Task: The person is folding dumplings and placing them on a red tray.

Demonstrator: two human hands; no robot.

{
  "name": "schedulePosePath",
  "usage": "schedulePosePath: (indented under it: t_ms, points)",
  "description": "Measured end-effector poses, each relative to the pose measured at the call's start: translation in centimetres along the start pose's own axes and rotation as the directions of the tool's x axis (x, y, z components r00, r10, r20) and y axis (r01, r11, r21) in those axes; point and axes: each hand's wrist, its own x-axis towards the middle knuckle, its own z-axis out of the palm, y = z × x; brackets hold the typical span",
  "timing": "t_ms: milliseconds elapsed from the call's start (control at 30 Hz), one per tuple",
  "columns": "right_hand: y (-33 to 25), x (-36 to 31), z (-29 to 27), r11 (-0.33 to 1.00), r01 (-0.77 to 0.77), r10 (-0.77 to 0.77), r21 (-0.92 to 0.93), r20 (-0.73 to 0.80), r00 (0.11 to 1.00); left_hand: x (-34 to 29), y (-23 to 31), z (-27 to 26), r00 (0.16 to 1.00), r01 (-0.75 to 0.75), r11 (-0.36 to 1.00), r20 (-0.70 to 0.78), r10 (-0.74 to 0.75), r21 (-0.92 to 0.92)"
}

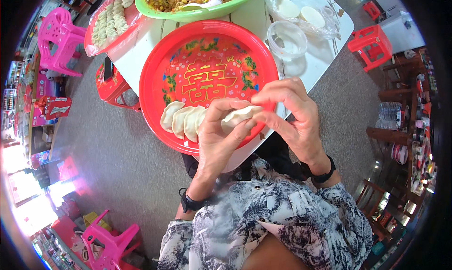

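Observation:
Between my two hands is a pale folded dumpling [239,115], held above the near right part of a round red tray [151,63]. My left hand [219,128] is closed around its left part, thumb below and fingers above. The fingertips of my right hand [291,109] pinch its right end. Several finished dumplings [181,120] lie in a leaning row on the tray's near left side, the last one partly hidden by my left hand. Gold characters and printed fruit decorate the tray's floor.
Beyond the tray stands a green basin [155,12] of chopped filling with a white spoon [203,4]. A red basket [127,37] of dumplings is at the far left. To the right are a clear tub [287,39] and bagged round wrappers [311,16]. A red stool [112,84] adjoins the table.

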Motion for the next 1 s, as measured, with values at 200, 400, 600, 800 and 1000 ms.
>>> schedulePosePath:
  t_ms: [200,400,600,800,1000]
  points:
    - [-0.7,0.0,-0.6,0.999,-0.007,0.007,0.041,0.01,1.0,-0.1,-0.5,-0.2,1.0,0.011,0.996,0.017,-0.012,0.091]
    - [-0.5,-0.3,0.0,1.0,0.015,-0.014,-0.017,0.057,0.998,-0.7,0.0,0.2,0.998,0.067,0.996,0.005,-0.068,0.052]
    - [-0.5,-0.6,-0.1,0.999,0.037,-0.037,-0.001,0.073,0.997,-0.7,0.1,0.2,0.998,0.058,0.997,-0.013,-0.057,0.056]
    - [0.1,-1.4,0.4,0.986,-0.075,0.067,0.149,0.056,0.996,-0.8,0.1,0.6,0.998,0.046,0.992,-0.039,-0.051,-0.12]
    - [0.3,-1.8,2.1,0.942,-0.138,0.122,0.306,0.07,0.99,-0.8,0.2,1.4,0.992,0.127,0.945,0.031,-0.123,-0.301]
